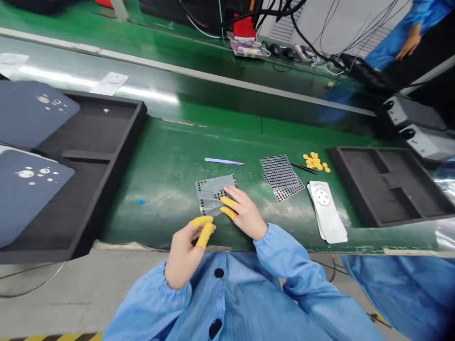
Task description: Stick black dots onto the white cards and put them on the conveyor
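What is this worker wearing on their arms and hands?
Both arms are in light blue smock sleeves gathered at elastic cuffs. The left hand and right hand are otherwise bare, with yellow rubber finger covers on two fingertips each. The smock front has dark round buttons.

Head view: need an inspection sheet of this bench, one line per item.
Surface: green mat on the bench, conveyor strip behind it.
Job's things: clear dotted sheet lies flat in front of the person; a film corner looks lifted from it.
Clutter: second dotted sheet, purple tweezers, black tweezers, yellow discs, white plates, black foam trays left and right.
Hands: right hand rests on the sheet, yellow finger cots; left hand raised at the bench edge, thumb and finger pinched, contents not discernible.
Cables: black bundle at the far side.
Surroundings: another person's hand, blue sleeve, top right.
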The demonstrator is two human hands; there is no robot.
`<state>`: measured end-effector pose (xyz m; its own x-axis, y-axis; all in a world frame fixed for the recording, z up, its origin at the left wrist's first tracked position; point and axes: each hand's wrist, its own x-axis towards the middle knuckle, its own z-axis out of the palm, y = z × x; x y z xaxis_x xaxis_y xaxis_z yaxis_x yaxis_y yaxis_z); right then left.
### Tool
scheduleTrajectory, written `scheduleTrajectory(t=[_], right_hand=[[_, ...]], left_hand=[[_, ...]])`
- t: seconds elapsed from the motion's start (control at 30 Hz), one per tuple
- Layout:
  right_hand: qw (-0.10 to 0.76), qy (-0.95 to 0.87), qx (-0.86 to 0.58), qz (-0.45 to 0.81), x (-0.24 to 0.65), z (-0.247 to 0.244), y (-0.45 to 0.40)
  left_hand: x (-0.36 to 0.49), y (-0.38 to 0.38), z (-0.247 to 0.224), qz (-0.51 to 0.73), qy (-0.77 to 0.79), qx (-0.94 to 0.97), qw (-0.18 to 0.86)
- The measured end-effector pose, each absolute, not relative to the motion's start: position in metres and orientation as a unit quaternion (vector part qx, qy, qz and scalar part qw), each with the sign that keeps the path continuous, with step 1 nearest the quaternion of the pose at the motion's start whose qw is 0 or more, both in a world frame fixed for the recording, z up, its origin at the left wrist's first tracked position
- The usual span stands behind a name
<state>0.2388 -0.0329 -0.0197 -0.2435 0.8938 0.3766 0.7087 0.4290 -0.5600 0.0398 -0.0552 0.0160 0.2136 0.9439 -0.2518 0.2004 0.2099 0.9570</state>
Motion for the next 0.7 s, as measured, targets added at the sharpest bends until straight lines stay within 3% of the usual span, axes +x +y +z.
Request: scheduleTrajectory(t=[0.23,0.4,0.53,0.7], right_hand=[[0.386,-0.756,-0.517,0.109,0.232,-0.015,-0.041],[0.366,-0.786,-0.48,0.134,0.229,0.005,-0.044],[0.415,-0.772,-0.454,0.158,0.218,0.017,-0.033],[0.397,-0.8,-0.419,0.165,0.207,0.011,-0.018]], left_hand=[[0.028,-0.026,0.009,0.358,0.532,0.456,0.617],[0.035,-0.013,0.015,0.37,0.502,0.421,0.659],[0.039,-0.017,0.012,0.362,0.476,0.429,0.677],[0.04,-0.022,0.0,0.347,0.454,0.492,0.657]])
